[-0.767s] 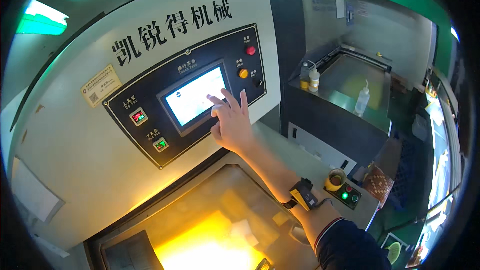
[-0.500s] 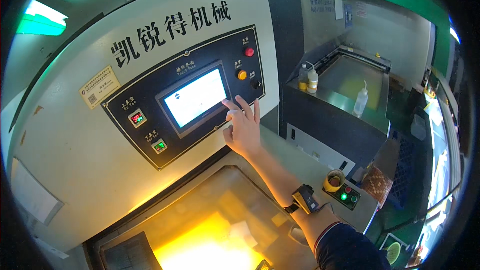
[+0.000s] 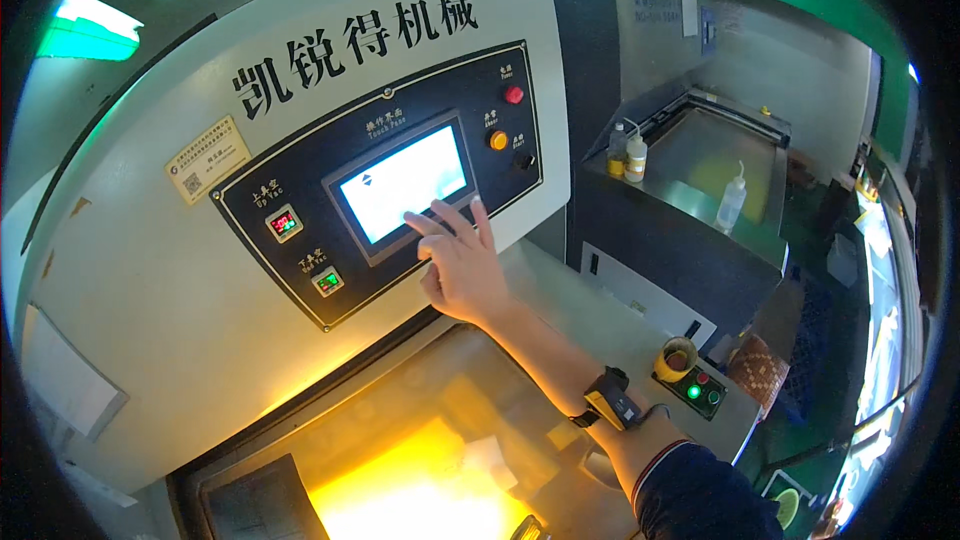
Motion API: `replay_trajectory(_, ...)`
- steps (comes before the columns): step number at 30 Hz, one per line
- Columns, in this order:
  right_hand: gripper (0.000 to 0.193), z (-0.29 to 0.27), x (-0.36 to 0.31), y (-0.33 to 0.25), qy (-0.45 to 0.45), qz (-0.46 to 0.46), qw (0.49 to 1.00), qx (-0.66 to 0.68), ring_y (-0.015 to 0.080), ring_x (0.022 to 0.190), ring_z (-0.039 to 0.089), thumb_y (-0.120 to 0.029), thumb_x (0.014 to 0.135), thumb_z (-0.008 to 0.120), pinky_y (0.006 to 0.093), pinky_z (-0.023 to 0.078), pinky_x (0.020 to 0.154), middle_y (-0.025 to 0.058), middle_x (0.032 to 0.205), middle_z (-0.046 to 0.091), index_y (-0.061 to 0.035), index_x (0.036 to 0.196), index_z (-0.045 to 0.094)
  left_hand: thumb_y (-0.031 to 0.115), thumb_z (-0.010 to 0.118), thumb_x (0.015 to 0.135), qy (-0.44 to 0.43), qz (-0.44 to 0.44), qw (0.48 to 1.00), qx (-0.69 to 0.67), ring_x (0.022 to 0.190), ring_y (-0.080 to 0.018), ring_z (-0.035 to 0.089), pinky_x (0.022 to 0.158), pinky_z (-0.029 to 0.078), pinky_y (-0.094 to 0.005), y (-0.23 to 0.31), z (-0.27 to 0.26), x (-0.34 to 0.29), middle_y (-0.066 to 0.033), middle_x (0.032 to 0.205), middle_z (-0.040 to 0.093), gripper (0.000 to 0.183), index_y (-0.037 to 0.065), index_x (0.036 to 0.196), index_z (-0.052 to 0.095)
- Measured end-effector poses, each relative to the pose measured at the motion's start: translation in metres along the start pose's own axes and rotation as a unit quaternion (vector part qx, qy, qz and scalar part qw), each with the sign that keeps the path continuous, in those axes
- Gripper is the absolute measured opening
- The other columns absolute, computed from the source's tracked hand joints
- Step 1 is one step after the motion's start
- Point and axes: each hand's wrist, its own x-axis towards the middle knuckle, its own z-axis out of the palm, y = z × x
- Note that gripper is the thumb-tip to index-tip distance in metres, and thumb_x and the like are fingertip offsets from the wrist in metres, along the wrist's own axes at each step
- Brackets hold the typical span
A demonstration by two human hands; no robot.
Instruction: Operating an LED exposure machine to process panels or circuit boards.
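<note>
My right hand (image 3: 465, 275) reaches up to the lower edge of a lit touch screen (image 3: 405, 180) on the machine's black control panel (image 3: 300, 285). Its fingers are spread and nothing is held. The index fingertip overlaps the bottom of the screen; whether it presses the glass I cannot tell. A small yellow-and-black device (image 3: 612, 402) is strapped around my right wrist. Right of the screen sit a red button (image 3: 514, 95), an orange one (image 3: 498, 141) and a dark knob (image 3: 526, 161). My left hand does not show.
Below the panel lies a flat bed (image 3: 400, 380) with bright yellow light. A yellow cup (image 3: 676, 358) stands by a button box (image 3: 706, 396) with a green light. Squeeze bottles (image 3: 732, 202) stand on the dark machine (image 3: 680, 240) at right. Papers (image 3: 70, 370) hang at left.
My right hand has moved left and slightly down along the screen's lower edge, from its right corner toward the middle. The whole view has shifted slightly.
</note>
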Motion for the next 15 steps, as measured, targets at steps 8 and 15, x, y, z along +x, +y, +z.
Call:
replay_trajectory(8, 0.034, -0.006, 0.004, -0.012, -0.059, 0.003, 0.998, -0.021, 0.03, 0.142, 0.035, -0.008, 0.072, 0.067, 0.0642, 0.014, 0.117, 0.0046, 0.144, 0.051, -0.0126, 0.101, 0.049, 0.061, 0.055, 0.092, -0.012, 0.109, 0.985, 0.131, 0.137, -0.0341, 0.043, 0.108, 0.042, -0.0398, -0.071, 0.061, 0.044, -0.0223, 0.154, 0.036, 0.08, 0.017, 0.155, 0.03)
replay_trajectory(15, 0.069, -0.144, -0.154, -0.017, -0.162, 0.323, 0.922, -0.137, 0.0387, 0.135, 0.041, -0.016, 0.072, 0.076, 0.0583, 0.02, 0.116, 0.0143, 0.141, 0.049, -0.0114, 0.135, 0.049, 0.038, 0.057, 0.086, 0.032, 0.053, 0.998, 0.014, 0.125, -0.039, 0.05, 0.099, 0.046, -0.0443, -0.059, 0.043, 0.01, -0.0244, 0.145, 0.044, 0.072, 0.015, 0.151, 0.035)
